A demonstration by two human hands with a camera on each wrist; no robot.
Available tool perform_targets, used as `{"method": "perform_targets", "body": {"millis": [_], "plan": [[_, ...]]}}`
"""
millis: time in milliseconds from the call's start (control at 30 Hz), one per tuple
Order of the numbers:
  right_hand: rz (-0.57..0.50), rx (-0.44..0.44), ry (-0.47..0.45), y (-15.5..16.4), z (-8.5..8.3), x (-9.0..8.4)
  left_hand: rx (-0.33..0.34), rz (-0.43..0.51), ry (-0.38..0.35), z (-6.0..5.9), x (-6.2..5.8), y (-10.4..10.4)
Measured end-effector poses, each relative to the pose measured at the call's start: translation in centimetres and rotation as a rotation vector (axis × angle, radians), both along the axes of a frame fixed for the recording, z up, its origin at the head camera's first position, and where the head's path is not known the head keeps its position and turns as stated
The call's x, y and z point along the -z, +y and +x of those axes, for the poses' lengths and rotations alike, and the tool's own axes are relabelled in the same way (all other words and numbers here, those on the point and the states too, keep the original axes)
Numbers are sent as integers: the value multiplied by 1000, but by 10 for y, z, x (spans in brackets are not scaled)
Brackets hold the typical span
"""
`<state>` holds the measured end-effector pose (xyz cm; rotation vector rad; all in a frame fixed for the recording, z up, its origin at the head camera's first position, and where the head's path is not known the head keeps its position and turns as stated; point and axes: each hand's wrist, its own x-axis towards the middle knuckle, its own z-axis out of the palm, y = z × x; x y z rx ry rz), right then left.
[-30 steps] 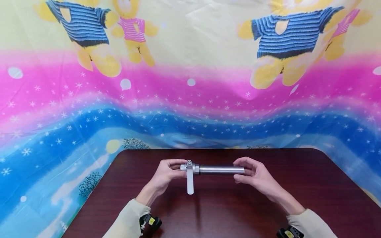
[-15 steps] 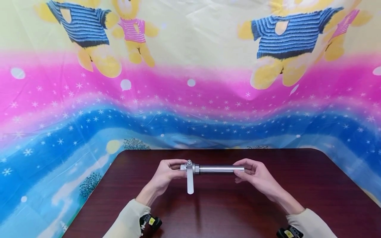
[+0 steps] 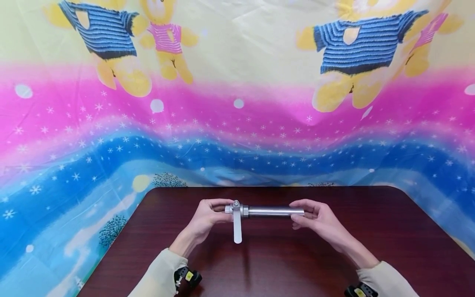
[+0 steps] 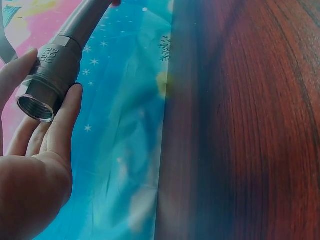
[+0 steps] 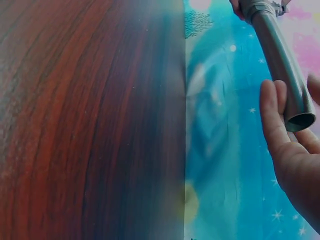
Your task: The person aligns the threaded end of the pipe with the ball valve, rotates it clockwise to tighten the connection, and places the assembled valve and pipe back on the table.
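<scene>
A metal ball valve (image 3: 235, 209) with a flat lever handle (image 3: 237, 231) pointing toward me is joined to a straight steel pipe (image 3: 276, 211); the assembly is held level above the dark wooden table (image 3: 282, 264). My left hand (image 3: 208, 216) grips the valve body (image 4: 50, 75), whose open threaded end shows in the left wrist view. My right hand (image 3: 315, 218) holds the pipe's free end (image 5: 295, 107), with fingers and thumb curled around it.
A colourful cloth (image 3: 237, 123) printed with teddy bears and stars hangs behind the table and drapes past its far edge (image 3: 274, 187). Cream sleeves (image 3: 159, 274) cover both forearms. Nothing else lies on the tabletop.
My right hand's fingers have closed a little more around the pipe end. The valve, the pipe and my left hand stay where they were.
</scene>
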<state>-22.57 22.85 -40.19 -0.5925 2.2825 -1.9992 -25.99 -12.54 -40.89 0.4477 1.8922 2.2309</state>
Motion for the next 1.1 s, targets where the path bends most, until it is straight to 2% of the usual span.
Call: {"method": "perform_targets", "body": {"millis": [267, 433, 633, 800, 1000, 1100], "plan": [[36, 26, 8, 0, 1, 0, 1, -1, -2, 0, 0, 1], [10, 0, 16, 0, 0, 1, 4, -13, 5, 0, 1, 1], [54, 9, -6, 2, 1, 2, 5, -33, 18, 0, 2, 1], [-6, -43, 5, 3, 1, 3, 11, -29, 9, 0, 3, 0], [58, -8, -27, 4, 1, 1, 13, -21, 0, 1, 3, 0], [38, -28, -11, 5, 1, 1, 15, -26, 8, 1, 2, 0]]}}
